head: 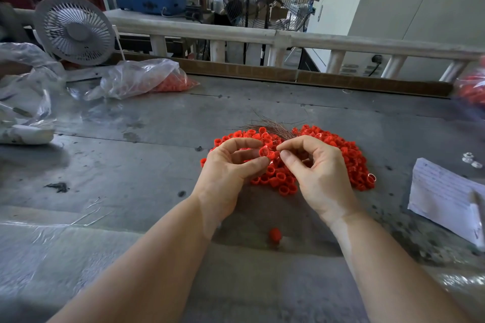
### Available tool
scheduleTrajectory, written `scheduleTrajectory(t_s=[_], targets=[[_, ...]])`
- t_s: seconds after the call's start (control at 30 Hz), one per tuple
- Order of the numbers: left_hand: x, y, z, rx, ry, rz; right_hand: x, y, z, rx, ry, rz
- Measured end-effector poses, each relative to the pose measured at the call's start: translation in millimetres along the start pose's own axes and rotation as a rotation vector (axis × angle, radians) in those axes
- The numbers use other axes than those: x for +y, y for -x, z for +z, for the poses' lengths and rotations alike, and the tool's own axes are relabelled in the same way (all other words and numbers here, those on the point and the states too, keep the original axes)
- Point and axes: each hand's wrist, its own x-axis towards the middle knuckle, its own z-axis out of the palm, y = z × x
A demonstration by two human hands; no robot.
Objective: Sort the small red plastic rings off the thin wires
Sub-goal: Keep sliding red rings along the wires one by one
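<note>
Red rings (286, 165) heaping on grey desk (131, 139); left hand (231, 168) pinching one ring (263, 151), right hand (315, 170) pinching, contents unclear. One wire bundle (273, 128), one fan (74, 30), one paper (443, 196).

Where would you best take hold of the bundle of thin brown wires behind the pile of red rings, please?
Probably at the free ends of the bundle of thin brown wires, coming from the far left: they fan out bare there, while the near ends are buried among the red plastic rings.

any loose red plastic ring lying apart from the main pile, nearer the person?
Yes, one small red plastic ring lies alone on the grey metal table, between the forearms.
</note>
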Motion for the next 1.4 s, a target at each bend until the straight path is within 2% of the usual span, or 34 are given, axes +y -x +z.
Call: scheduleTrajectory(t_s=[0.8,1.17,1.4], targets=[[1.8,2.2,4.3,-0.023,0.048,-0.004,-0.1,-0.3,0.1,0.025,0.018,-0.001],[5.4,4.0,7.2,-0.038,0.181,-0.062,-1.2,2.0,1.7,-0.057,0.042,-0.021],[6.0,2.9,8.1,-0.042,0.2,-0.072,-2.6,1.4,1.1,-0.021,0.035,-0.008]])
